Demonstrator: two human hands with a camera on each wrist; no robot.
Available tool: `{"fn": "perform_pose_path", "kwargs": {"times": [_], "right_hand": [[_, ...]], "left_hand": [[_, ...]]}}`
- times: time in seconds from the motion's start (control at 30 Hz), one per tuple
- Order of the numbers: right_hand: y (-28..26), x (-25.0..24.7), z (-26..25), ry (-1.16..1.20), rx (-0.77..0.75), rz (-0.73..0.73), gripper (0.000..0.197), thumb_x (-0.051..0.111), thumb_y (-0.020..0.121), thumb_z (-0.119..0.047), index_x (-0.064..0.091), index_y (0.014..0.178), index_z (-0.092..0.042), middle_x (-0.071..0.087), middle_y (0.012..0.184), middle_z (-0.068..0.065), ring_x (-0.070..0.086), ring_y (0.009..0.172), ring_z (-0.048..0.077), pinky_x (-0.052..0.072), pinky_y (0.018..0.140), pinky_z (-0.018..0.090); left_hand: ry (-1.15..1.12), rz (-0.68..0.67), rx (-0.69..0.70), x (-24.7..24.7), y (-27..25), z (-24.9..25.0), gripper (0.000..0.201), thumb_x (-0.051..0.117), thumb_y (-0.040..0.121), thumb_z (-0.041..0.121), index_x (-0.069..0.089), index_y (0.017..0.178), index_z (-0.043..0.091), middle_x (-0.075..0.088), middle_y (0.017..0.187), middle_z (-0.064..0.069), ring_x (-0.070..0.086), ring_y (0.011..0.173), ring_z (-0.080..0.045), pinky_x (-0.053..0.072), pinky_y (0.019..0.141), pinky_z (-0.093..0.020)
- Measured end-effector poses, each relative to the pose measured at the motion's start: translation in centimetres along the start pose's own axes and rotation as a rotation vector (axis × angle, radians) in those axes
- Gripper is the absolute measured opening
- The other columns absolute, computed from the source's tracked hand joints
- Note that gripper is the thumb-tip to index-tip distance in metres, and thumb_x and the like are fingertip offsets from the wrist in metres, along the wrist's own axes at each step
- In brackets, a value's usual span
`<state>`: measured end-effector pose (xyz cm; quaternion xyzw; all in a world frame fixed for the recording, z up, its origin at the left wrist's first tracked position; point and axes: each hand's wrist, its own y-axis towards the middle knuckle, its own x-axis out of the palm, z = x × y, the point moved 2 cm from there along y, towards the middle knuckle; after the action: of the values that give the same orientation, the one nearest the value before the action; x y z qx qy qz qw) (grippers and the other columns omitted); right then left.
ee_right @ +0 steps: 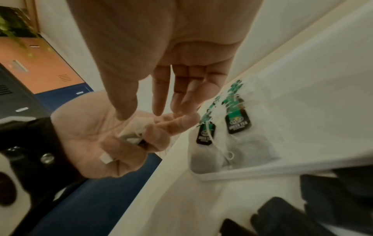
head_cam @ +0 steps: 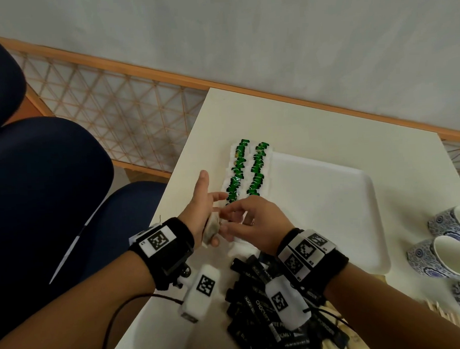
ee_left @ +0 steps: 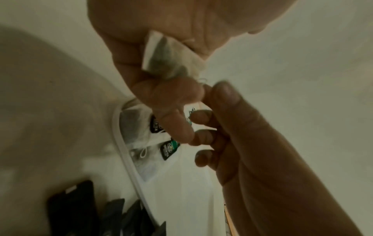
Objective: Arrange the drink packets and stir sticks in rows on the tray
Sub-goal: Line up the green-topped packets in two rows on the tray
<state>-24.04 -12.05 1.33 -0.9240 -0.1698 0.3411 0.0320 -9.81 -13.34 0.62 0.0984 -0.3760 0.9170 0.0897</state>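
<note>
My left hand (head_cam: pixel 203 212) hovers by the left rim of the white tray (head_cam: pixel 330 209) and grips a small bundle of tea bags (head_cam: pixel 211 229) against its palm, index finger and thumb stretched out. In the left wrist view the tea bags (ee_left: pixel 165 59) sit folded under curled fingers. My right hand (head_cam: pixel 227 218) meets it from the right, thumb and fingertips pinching a green-printed tag (ee_left: pixel 191 111) of that bundle. Two rows of green-tagged tea bags (head_cam: pixel 247 171) lie along the tray's left side. Black drink packets (head_cam: pixel 261 305) are heaped in front of the tray.
Wooden stir sticks (head_cam: pixel 446 320) lie at the table's front right. Blue-patterned cups (head_cam: pixel 448 246) stand right of the tray. The table's left edge runs just beside my left hand, with dark blue chairs (head_cam: pixel 52 182) beyond it. Most of the tray's right part is bare.
</note>
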Motion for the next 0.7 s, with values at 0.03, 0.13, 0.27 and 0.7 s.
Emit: {"fn": "perform_pose_path", "kwargs": {"times": [0.03,0.13,0.27,0.7], "right_hand": [[0.1,0.1,-0.2,-0.029,0.003,-0.010,0.030,0.073,0.075,-0.046,0.068,0.102,-0.034,0.056,0.092,-0.009,0.056,0.080,0.006,0.051,0.077,0.031],[0.2,0.4,-0.4,-0.080,0.010,-0.014,0.023,0.070,0.078,-0.043,0.067,0.096,-0.029,0.055,0.092,-0.006,0.055,0.086,0.009,0.048,0.078,0.030],[0.0,0.1,-0.3,-0.016,0.017,-0.015,0.013,0.069,0.083,-0.029,0.062,0.071,-0.029,0.064,0.072,-0.007,0.055,0.065,-0.001,0.043,0.062,0.015],[-0.8,-2.1,2.9,0.392,0.075,0.221,0.026,0.068,0.082,-0.001,0.072,0.078,-0.027,0.068,0.066,-0.014,0.058,0.061,-0.002,0.044,0.063,0.012]], "left_hand": [[-0.002,-0.022,-0.002,0.4,-0.2,0.0,0.088,0.009,0.080,0.082,0.050,0.122,0.016,0.062,0.092,-0.014,0.050,0.047,-0.021,0.035,0.041,-0.019],[0.003,-0.087,-0.001,1.1,-0.5,-0.2,0.091,0.008,0.080,0.082,0.048,0.125,0.014,0.062,0.088,-0.014,0.054,0.047,-0.024,0.038,0.039,-0.020],[0.052,-0.124,-0.010,1.0,-0.4,-0.5,0.082,0.010,0.083,0.079,0.046,0.124,0.017,0.067,0.099,-0.016,0.062,0.060,-0.031,0.043,0.038,-0.023],[0.136,-0.140,0.067,-0.8,0.3,-1.8,0.019,0.062,0.089,0.014,0.064,0.106,0.005,0.071,0.082,-0.011,0.067,0.068,-0.020,0.059,0.063,-0.029]]}}
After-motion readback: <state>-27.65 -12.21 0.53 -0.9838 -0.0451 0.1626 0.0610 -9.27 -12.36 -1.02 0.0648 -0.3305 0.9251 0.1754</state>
